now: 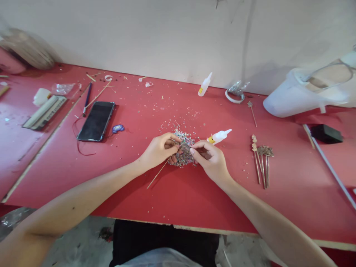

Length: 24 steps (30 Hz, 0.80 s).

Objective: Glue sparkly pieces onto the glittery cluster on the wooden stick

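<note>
My left hand (160,150) is closed on a thin gold stick (158,174), whose lower end slants down to the left over the table. Opposite it, my right hand (213,159) is pinched shut, with a thin dark piece showing at its fingertips that is too small to name. Both sets of fingertips nearly meet above a pile of small glittery stones (183,160). Just beyond my right hand lies a white glue bottle (221,137) with a yellow label, its nozzle pointing right.
Several gold sticks with decorated heads (263,159) lie to the right. Another glue bottle (205,86) stands near the wall. A phone (96,121), a pencil (87,99) and a knife box (46,113) are at left; a white bucket (289,92) is at back right.
</note>
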### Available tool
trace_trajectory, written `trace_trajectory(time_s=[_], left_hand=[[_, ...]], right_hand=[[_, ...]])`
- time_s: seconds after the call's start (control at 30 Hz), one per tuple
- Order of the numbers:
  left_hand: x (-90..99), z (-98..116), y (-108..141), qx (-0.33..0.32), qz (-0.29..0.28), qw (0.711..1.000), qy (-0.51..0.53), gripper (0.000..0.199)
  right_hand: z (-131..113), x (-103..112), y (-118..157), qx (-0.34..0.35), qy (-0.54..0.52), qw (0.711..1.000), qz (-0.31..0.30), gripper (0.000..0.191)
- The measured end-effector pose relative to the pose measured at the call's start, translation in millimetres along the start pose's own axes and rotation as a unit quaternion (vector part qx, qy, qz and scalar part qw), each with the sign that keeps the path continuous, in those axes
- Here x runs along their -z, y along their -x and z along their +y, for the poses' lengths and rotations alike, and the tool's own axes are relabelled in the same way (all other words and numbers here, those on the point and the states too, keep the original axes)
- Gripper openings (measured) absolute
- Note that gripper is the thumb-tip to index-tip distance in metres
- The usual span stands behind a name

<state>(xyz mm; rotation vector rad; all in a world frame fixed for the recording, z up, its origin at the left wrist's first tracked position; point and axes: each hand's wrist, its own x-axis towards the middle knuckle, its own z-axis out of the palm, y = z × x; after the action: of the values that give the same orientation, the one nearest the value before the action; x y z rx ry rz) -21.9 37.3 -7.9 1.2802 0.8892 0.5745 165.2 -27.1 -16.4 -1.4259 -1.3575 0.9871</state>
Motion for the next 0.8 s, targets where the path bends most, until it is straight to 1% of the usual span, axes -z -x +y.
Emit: trace_trajectory(time_s=[0.13,0.27,0.4,0.53,0.67,0.8], left_hand=[[-0.9,-0.6,1.4,0.01,-0.007,0.999,0.032,0.013],[-4.3,3.5,4.8,0.025,-0.017,0.998,0.061,0.013],[-9.6,8.2,8.0,0.043,-0.019,0.995,0.09,0.012],[-13.6,6.8,11.2,0.041,-0.034,0.993,0.102,0.011],[-15.2,2.5,13.5,0.034,-0.038,0.994,0.095,0.011],[-16.3,3.6,14.1,0.033,-0.033,0.994,0.095,0.01]], right_hand=[[1.6,0.2,0.2,-0.015,-0.023,1.0,0.008,0.015],[0.8,-1.5,1.1,-0.012,-0.005,1.0,-0.028,0.015],[-7.6,-3.5,3.3,-0.016,0.038,0.998,-0.051,0.015],[-15.4,-4.2,5.4,-0.031,0.077,0.993,-0.085,0.016],[-17.3,-3.7,6.1,-0.04,0.083,0.989,-0.112,0.014],[-17.6,-2.1,5.9,-0.047,0.07,0.989,-0.124,0.017]])
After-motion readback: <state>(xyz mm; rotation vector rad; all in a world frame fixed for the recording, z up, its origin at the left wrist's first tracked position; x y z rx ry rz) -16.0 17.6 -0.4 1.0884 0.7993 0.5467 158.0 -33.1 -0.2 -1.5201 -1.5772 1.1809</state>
